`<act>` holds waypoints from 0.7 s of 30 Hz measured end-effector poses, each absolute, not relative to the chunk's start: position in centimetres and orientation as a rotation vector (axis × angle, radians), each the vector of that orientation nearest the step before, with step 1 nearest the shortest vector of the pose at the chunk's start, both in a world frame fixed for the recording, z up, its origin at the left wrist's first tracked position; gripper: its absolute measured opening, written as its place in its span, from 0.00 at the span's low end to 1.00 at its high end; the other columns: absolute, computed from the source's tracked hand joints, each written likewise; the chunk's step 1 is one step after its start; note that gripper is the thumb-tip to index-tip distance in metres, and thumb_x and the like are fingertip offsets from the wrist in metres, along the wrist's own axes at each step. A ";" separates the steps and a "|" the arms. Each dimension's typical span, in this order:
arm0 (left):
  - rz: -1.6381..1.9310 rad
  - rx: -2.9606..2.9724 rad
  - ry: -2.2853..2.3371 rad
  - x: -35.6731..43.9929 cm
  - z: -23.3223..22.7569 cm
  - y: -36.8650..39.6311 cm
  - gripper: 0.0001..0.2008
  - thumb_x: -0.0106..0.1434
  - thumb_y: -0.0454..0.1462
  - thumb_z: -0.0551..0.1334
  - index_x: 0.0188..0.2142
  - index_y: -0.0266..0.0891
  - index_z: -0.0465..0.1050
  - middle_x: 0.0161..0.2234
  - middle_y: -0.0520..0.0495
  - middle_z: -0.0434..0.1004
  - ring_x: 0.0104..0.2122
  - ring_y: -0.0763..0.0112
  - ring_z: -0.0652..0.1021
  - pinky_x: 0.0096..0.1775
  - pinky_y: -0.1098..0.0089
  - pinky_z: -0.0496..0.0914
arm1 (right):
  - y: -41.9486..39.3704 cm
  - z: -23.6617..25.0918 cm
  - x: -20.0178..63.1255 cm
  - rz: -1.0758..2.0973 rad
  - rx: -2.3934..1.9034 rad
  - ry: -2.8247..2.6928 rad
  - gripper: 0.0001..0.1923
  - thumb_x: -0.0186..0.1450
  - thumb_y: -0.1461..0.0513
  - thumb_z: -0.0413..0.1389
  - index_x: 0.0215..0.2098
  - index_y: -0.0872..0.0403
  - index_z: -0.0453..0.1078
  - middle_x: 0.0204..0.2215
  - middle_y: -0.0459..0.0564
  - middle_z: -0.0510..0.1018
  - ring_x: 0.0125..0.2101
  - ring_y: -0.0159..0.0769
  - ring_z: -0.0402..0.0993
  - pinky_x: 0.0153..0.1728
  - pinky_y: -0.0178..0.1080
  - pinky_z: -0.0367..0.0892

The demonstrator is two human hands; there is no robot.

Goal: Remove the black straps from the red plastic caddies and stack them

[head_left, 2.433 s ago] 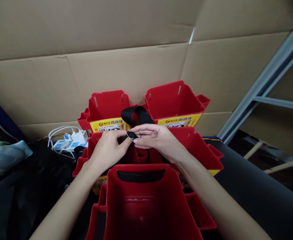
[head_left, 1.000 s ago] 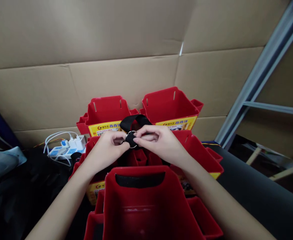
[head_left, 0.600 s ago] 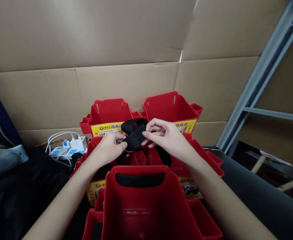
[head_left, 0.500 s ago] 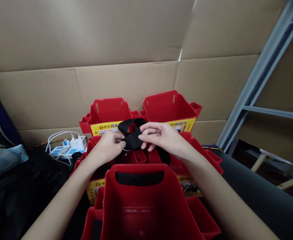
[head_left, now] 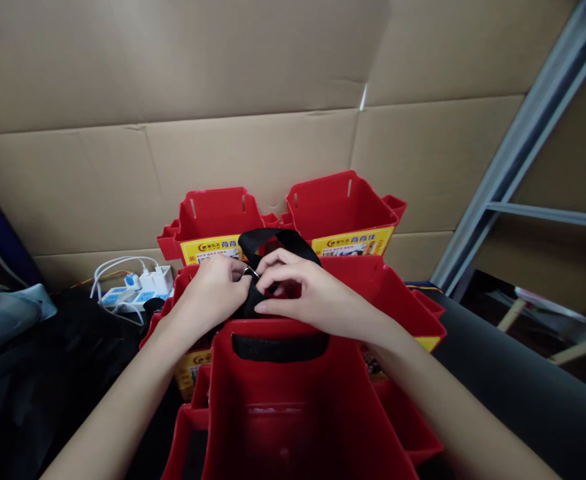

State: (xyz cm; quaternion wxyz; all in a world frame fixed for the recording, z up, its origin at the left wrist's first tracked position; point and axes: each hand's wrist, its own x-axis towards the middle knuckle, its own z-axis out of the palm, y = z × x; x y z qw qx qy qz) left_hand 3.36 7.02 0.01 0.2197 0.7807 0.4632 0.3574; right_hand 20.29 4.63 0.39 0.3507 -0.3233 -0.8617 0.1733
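Both hands meet right over the red bins, just beyond the near one. The left hand (head_left: 217, 290) is curled shut, pinching a small metal ring (head_left: 249, 272) and the black strap (head_left: 277, 240) threaded on it. The right hand (head_left: 303, 293) bends its fingers over the same spot, fingertips pressing on the strap's dark bunched end. The strap is flat woven webbing, matte black, and it arches up in a smooth loop behind the knuckles, in front of the two far bins. The ring is thin, shiny wire, mostly hidden between the thumbs. The near bin (head_left: 293, 407) is glossy red plastic, square-walled, with a slot handle cut in its far wall. The far bins (head_left: 343, 207) carry yellow labels. Plain brown cardboard (head_left: 253, 93) stands behind; a white power strip (head_left: 137, 287) lies far left.
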 end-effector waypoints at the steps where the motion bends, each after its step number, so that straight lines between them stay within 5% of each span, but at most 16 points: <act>1: 0.977 2.142 1.279 3.4 0.0 7.0 0.09 0.51 0.34 0.53 0.21 0.33 0.69 0.18 0.52 0.68 0.21 0.75 0.65 0.23 0.75 0.58 | 4.6 0.4 20.3 0.403 -0.831 -2.257 0.04 0.56 0.60 0.59 0.29 0.53 0.71 0.40 0.48 0.67 0.32 0.28 0.66 0.35 0.34 0.66; 6: 0.894 2.228 1.296 3.4 0.2 6.9 0.10 0.52 0.35 0.52 0.21 0.34 0.68 0.18 0.53 0.66 0.20 0.76 0.64 0.22 0.76 0.56 | 4.7 0.3 20.3 0.258 -0.890 -2.221 0.02 0.55 0.64 0.59 0.26 0.55 0.70 0.36 0.48 0.70 0.33 0.30 0.67 0.36 0.35 0.65; 16: 0.773 2.447 0.999 2.2 1.4 6.1 0.09 0.51 0.29 0.49 0.24 0.36 0.66 0.19 0.56 0.61 0.22 0.79 0.61 0.24 0.77 0.55 | 5.9 0.2 20.4 0.809 -0.955 -1.842 0.09 0.51 0.68 0.55 0.25 0.54 0.57 0.20 0.40 0.65 0.21 0.27 0.68 0.22 0.32 0.68; 21: 0.778 2.535 1.013 2.8 0.8 6.2 0.05 0.51 0.31 0.50 0.20 0.36 0.57 0.18 0.56 0.54 0.21 0.79 0.56 0.23 0.76 0.52 | 5.7 0.3 20.3 0.559 -1.139 -1.870 0.08 0.49 0.70 0.52 0.28 0.54 0.59 0.19 0.38 0.63 0.16 0.23 0.61 0.16 0.29 0.61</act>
